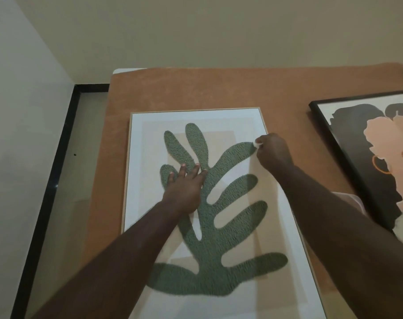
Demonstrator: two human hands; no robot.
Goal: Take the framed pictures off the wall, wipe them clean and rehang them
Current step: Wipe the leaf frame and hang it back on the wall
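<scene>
Wiping is the step in hand: the leaf picture lies flat on the brown bed, the left hand pressing it with straight fingers. The right hand pinches a small white cloth at the upper right edge; next, probably, strokes across the remaining glass.

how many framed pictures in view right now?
2. The leaf picture lies flat mid-frame on the brown surface, under both hands. The black-framed picture lies at right, cut off by the image edge. More may be outside view.

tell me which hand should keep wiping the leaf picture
Right. The right hand already pinches a small white wipe on the leaf picture; the left hand lies flat, steadying it.
</scene>
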